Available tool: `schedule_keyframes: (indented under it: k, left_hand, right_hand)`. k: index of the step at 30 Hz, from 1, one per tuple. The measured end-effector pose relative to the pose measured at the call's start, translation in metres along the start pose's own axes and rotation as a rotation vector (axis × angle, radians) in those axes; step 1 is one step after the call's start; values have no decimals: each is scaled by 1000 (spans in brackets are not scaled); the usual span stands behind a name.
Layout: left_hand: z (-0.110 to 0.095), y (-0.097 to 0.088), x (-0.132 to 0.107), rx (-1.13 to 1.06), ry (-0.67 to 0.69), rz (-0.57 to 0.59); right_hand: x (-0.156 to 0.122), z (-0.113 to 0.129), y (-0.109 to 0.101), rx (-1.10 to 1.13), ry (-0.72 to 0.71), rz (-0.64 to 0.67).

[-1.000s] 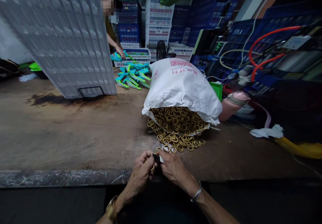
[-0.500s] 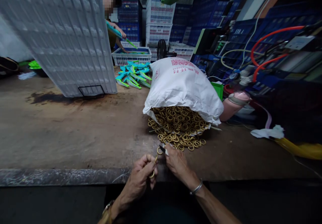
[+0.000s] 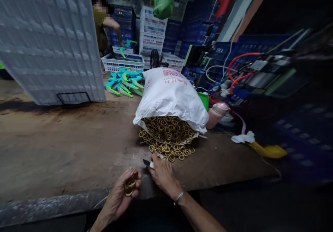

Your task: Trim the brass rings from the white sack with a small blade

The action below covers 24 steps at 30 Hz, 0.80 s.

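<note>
My left hand (image 3: 121, 192) is curled, palm up, around several brass-coloured rings (image 3: 129, 187) near the table's front edge. My right hand (image 3: 163, 176) holds a small knife (image 3: 147, 163) with a dark blade and a pale handle, its tip pointing left. The fingers of that hand are at the near edge of a heap of loose rings (image 3: 179, 151); whether they touch a ring I cannot make out. The heap spills from the mouth of a white woven sack (image 3: 171, 93) that lies on its side, printed in red.
A translucent ribbed panel (image 3: 57, 48) stands on the wooden table (image 3: 78, 145) at left. Behind are turquoise-and-green plastic pieces (image 3: 124, 81), a white crate (image 3: 123, 65) and another person (image 3: 100, 27). A pink bottle (image 3: 217, 114) and yellow cloth (image 3: 269, 150) lie right of the sack.
The view has swung right. My left hand now cups rings in its palm, where it pinched one at its fingertips before. My right hand keeps the knife beside the heap.
</note>
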<state>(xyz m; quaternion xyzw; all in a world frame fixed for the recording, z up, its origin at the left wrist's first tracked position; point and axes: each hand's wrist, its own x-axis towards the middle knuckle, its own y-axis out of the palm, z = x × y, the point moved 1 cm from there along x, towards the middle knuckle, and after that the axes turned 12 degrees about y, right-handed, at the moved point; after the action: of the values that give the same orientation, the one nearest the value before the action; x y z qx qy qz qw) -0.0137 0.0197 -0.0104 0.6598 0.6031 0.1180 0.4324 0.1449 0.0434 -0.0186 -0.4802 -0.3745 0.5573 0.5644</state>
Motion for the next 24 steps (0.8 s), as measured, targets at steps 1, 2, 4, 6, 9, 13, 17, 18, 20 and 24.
schedule_keyframes:
  k: [1,2,4,6,9,13,17,18,20,24]
  left_hand:
    - [0,0,1,-10,-1,18]
    - [0,0,2,-22,-4,39]
    - [1,-1,5,-42,-12,84]
    - [2,-1,6,-48,-20,109]
    - [3,2,6,-10,-9,101]
    - [6,11,4,175,90,28]
    - [14,18,6,389,226,-22]
    - [15,18,6,422,240,-19]
    - [17,19,6,465,258,-8]
    - [12,23,5,543,273,2]
  right_hand:
    - [0,-2,1,7,1,-8]
    - [0,-3,2,17,3,-18]
    - [0,-4,1,48,5,-33]
    - [-1,-3,-3,101,18,-20]
    - [-1,-1,-11,282,42,28]
    - [-2,1,-18,710,27,89]
    - [-3,4,-16,978,64,216]
    - [-4,5,-15,1008,58,233]
    - [-4,6,-11,1049,44,266]
    - [-5,6,-7,1068,21,313]
